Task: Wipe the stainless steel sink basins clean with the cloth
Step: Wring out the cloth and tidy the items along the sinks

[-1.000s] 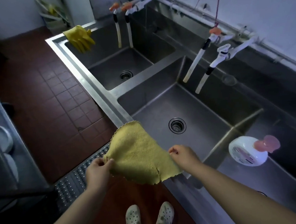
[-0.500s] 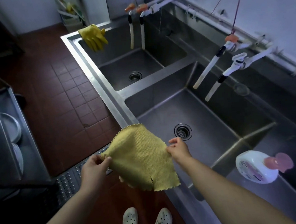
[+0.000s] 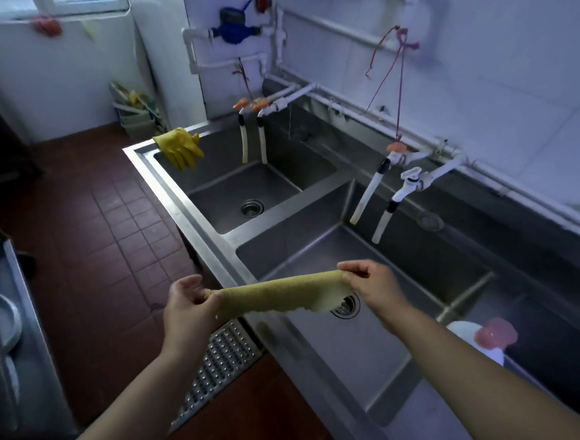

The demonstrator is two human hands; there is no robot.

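Note:
A yellow cloth (image 3: 280, 294) is stretched almost flat between both hands, above the front rim of the middle sink basin (image 3: 352, 349). My left hand (image 3: 188, 307) pinches its left edge and my right hand (image 3: 372, 286) pinches its right edge. The cloth partly hides the middle basin's drain (image 3: 347, 308). A second basin (image 3: 245, 192) with its own drain lies farther back, and a third basin (image 3: 557, 331) is at the right.
Yellow rubber gloves (image 3: 180, 146) hang over the far basin's rim. White taps with hoses (image 3: 383, 192) reach over the basins. A white bottle with a pink cap (image 3: 485, 338) lies by the right basin. A perforated floor grate (image 3: 219, 362) and red tiles are at the left.
Both hands have lifted and tipped the cloth from hanging spread open to a flat, edge-on stretch. The view has tilted up, showing the wall pipes.

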